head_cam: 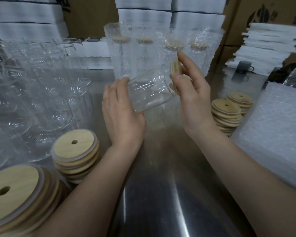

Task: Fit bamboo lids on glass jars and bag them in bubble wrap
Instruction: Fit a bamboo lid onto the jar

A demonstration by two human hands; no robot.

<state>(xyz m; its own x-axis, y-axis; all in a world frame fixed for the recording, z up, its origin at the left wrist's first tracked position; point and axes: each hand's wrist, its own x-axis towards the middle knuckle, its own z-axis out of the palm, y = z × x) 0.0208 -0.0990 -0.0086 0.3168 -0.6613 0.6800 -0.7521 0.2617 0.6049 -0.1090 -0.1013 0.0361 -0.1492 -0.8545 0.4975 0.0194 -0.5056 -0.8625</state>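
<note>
**Head view: jar and lid held above the worktop**

Head view, looking down over a shiny metal worktop. Left hand cups a clear glass jar, lying tilted on its side, mouth toward the right hand; left grip is closed around the jar's base end. Right hand holds a bamboo lid on edge between thumb and fingers, just beside the jar's mouth; whether lid and rim touch cannot be told. Both are held above the worktop, centre of view.

Behind the hands: a row of bagged jars in bubble wrap, upright, lids on. Left: many empty glass jars, standing close together. Near left: two lid stacks, each lid with a small hole. Right: more lid stacks, beside a pile of bubble wrap bags. Foam sheets and cardboard boxes at the back.
</note>
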